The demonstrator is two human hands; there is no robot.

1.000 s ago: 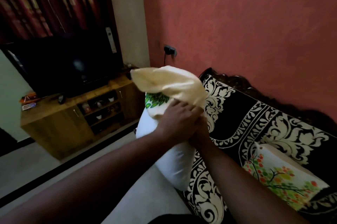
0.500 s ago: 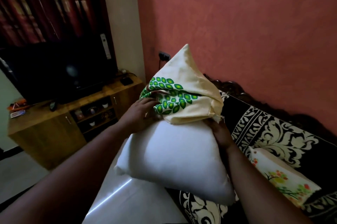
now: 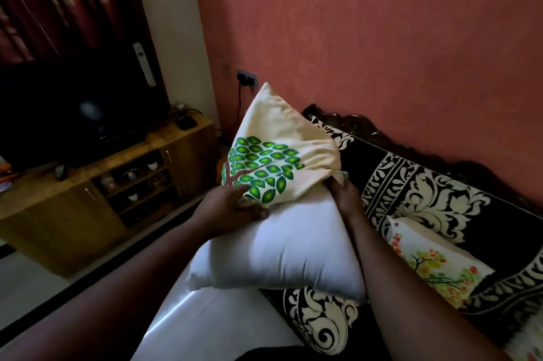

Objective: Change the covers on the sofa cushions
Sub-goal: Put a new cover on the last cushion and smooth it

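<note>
A: Holding the white cushion insert [image 3: 282, 246] up over the sofa [image 3: 426, 193], the person has it tilted, far corner high. That corner is capped by the cream cover [image 3: 276, 155] with the green tree print, which reaches only about a third of the way down.

B: And look where the hands sit: both right at the cover's open edge. The left hand [image 3: 226, 210] is on the side of the insert away from the sofa back, fingers curled round the bunched hem, thumb lying along the white fabric.

A: The right hand [image 3: 345, 196] is on the sofa-back side, pinching the hem where a scrap of it sticks up. How its fingers lie beyond that pinch, I cannot tell; the insert hides them.

B: Gripping both sides of the opening makes sense to me. Pulled evenly, the cover shouldn't twist.

A: Lifting it off the seat helps too, I'd say, with nothing dragging on the fabric beneath. Whether the cover is going on or coming off, one look won't tell us.

B: A second cushion [image 3: 437, 263], in a floral cover, lies on the sofa seat, well beyond the right forearm, against the black-and-cream throw.
</note>
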